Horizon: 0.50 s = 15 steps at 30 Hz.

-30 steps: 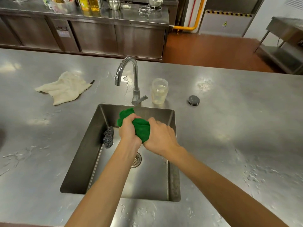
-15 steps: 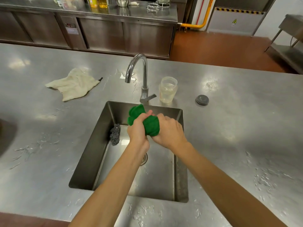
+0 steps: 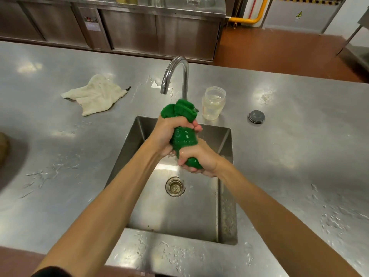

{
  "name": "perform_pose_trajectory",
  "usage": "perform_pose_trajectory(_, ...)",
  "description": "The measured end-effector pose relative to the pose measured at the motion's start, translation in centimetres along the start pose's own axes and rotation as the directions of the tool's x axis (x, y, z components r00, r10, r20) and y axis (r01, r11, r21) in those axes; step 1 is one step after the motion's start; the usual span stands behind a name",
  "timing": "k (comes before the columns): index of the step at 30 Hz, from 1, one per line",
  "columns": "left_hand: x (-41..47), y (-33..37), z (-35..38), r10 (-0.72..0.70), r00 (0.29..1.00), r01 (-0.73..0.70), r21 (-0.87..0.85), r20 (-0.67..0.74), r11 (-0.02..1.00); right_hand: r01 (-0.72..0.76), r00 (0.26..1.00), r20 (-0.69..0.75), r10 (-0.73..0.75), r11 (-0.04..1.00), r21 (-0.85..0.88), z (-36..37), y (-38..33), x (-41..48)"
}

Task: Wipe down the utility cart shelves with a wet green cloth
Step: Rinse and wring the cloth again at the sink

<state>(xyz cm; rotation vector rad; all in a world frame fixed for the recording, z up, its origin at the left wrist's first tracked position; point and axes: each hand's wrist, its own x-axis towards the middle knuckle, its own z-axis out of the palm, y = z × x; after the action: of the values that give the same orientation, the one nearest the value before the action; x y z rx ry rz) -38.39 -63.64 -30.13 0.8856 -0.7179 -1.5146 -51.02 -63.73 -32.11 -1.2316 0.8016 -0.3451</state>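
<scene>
The green cloth (image 3: 182,136) is bunched into a thick twisted roll above the steel sink (image 3: 226,196). My left hand (image 3: 166,134) grips its upper part, with a loose green tuft sticking out above the fist. My right hand (image 3: 199,158) grips the lower end, closer to me. Both fists are closed tight on the cloth and wet. A thin stream of water runs from the cloth down toward the drain (image 3: 175,186). No utility cart is in view.
A curved faucet (image 3: 175,74) rises behind the sink. A clear plastic jar (image 3: 213,102) stands right of it, and a dark round lid (image 3: 256,116) lies further right. A cream rag (image 3: 95,94) lies on the wet steel counter (image 3: 299,156) at left.
My hands turned the cloth from a sideways bunch into an upright twist, left hand above, right hand below. Water now runs from it. The scouring pad in the sink is hidden behind my left arm.
</scene>
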Motion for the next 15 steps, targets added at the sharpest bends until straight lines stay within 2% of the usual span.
perform_pose_trajectory(2,0.2,-0.2,-0.3,0.008,0.999,-0.009,-0.025,-0.046,1.000,-0.034,0.999,-0.018,0.032,0.994,-0.105,-0.2,-0.6,0.0)
perform_pose_trajectory(4,0.6,-0.8,-0.4,0.027,0.984,-0.034,-0.039,-0.177,0.999,-0.050,0.995,-0.095,0.026,0.965,-0.258,-0.2,-1.1,0.1)
perform_pose_trajectory(6,1.2,-1.4,-0.6,-0.007,0.932,-0.047,-0.141,-0.362,0.989,-0.040,0.975,-0.216,-0.050,0.918,-0.394,-0.2,-0.5,0.5)
perform_pose_trajectory(7,1.5,-1.7,-1.0,-0.054,0.888,-0.049,-0.210,-0.457,0.977,-0.008,0.944,-0.294,-0.151,0.879,-0.477,-0.3,0.2,0.6)
perform_pose_trajectory(9,2.0,-2.3,-1.8,-0.147,0.792,-0.058,-0.313,-0.592,0.948,0.063,0.833,-0.356,-0.424,0.712,-0.699,-0.5,1.7,0.1)
perform_pose_trajectory(11,2.1,-3.0,-2.2,-0.215,0.747,-0.059,-0.385,-0.629,0.921,0.121,0.709,-0.232,-0.666,0.439,-0.890,0.2,3.5,-0.5)
perform_pose_trajectory(12,2.1,-3.4,-2.3,-0.243,0.741,-0.056,-0.419,-0.626,0.906,0.092,0.657,-0.172,-0.734,0.304,-0.948,0.8,4.4,-0.5)
perform_pose_trajectory(13,2.2,-3.7,-2.3,-0.273,0.741,-0.039,-0.446,-0.613,0.894,0.031,0.624,-0.147,-0.768,0.212,-0.977,1.5,5.0,-0.5)
perform_pose_trajectory(15,2.0,-4.1,-1.7,-0.332,0.742,0.024,-0.471,-0.583,0.882,-0.128,0.628,-0.204,-0.751,0.159,-0.979,2.2,6.1,0.4)
